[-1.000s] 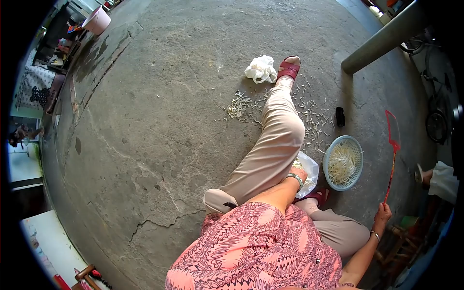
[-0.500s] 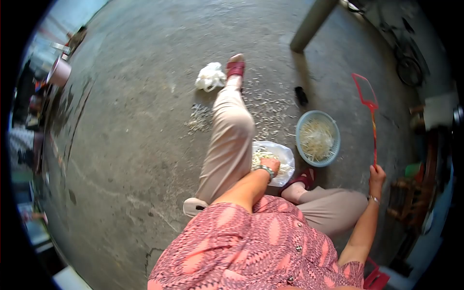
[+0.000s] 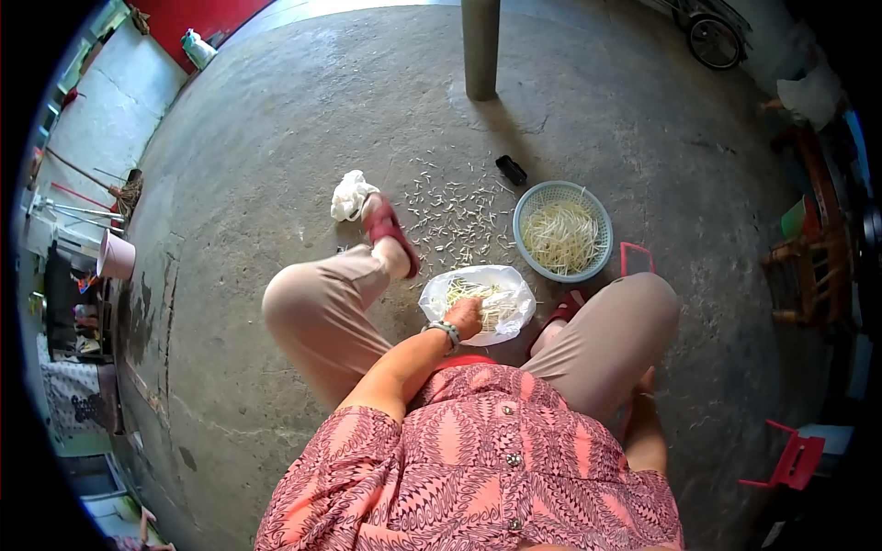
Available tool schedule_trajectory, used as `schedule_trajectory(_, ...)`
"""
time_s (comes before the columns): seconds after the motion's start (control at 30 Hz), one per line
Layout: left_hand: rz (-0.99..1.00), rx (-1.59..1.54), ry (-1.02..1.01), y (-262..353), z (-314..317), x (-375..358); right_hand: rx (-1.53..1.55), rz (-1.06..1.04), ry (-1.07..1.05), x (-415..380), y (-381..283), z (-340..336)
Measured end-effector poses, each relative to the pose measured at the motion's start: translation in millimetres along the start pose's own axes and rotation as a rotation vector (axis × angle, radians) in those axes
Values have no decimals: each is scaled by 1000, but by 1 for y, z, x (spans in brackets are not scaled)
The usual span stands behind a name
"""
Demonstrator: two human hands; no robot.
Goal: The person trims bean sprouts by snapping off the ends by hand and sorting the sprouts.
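Observation:
My left hand, with a bracelet at the wrist, reaches into a white plastic bag of bean sprouts between my legs. Its fingers are curled down among the sprouts, their tips hidden. To the right of the bag stands a light blue plastic basket with more bean sprouts in it. My right hand is low beside my right thigh and mostly hidden by it. Past my right knee shows the red head of a fly swatter; its handle, running toward that hand, is hidden behind the leg.
Short pale pieces lie scattered over the concrete floor. A crumpled white bag is by my left foot, a black object near the basket. A post stands ahead; a red stool is at right.
The fly swatter has come down from out at the right to behind my right knee, with my right hand lowered. My left leg has bent and swung outward. The left hand stays in the bag.

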State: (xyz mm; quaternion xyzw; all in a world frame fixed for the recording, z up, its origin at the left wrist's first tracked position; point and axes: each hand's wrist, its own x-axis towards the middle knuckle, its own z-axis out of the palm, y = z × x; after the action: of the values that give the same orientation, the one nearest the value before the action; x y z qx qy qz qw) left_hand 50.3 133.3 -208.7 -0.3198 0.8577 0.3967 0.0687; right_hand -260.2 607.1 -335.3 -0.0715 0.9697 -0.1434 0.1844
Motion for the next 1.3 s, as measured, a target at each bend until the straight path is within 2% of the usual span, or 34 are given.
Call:
schedule_trajectory(0.07,42,-3,27,-7,4,2,-41,117,-157,-42,-1,21)
schedule_trajectory(0.17,-54,-7,-1,-12,13,5,-65,170,-320,-86,-9,40)
schedule_trajectory(0.23,-89,-91,-35,-16,18,10,-63,196,-381,-104,-14,45)
schedule_trajectory(0.27,-8,-49,-7,-30,28,16,-53,215,-403,-113,-15,47)
schedule_trajectory(0.33,-10,-87,-41,-22,20,19,-37,246,-447,-125,-25,49)
schedule_trajectory(0.37,11,-57,-67,-45,36,29,-27,255,-472,-128,-31,53)
schedule_trajectory(0.4,-19,214,-115,-2,7,27,-17,264,-493,-128,-39,56)
schedule_trajectory(0.43,299,313,42,-54,39,39,-3,270,-515,-126,-49,59)
schedule_trajectory(0.47,371,270,117,-56,44,46,3,264,-537,-122,-62,64)
schedule_trajectory(0.53,373,234,99,-63,48,50,14,239,-588,-109,-84,78)
schedule_trajectory(0.6,165,-61,-38,-58,42,50,33,222,-624,-95,-113,87)
schedule_trajectory(0.63,205,-97,-3,-60,43,51,42,217,-638,-87,-126,92)
schedule_trajectory(0.67,32,-136,-159,-65,40,50,44,206,-654,-81,-139,97)
schedule_trajectory(0.73,19,-217,-153,-59,36,54,44,183,-696,-70,-165,109)
schedule_trajectory(0.8,-27,-55,-235,-53,28,61,30,169,-759,-67,-186,125)
schedule_trajectory(0.83,-77,-125,-292,-52,23,64,22,171,-795,-65,-197,132)
schedule_trajectory(0.9,49,-123,-264,-57,23,71,-2,184,-849,-59,-215,142)
schedule_trajectory(1.07,18,-340,-338,-44,10,78,-38,256,-933,-52,-236,147)
schedule_trajectory(1.3,71,-219,-604,-54,-8,85,-17,282,-888,-45,-242,148)
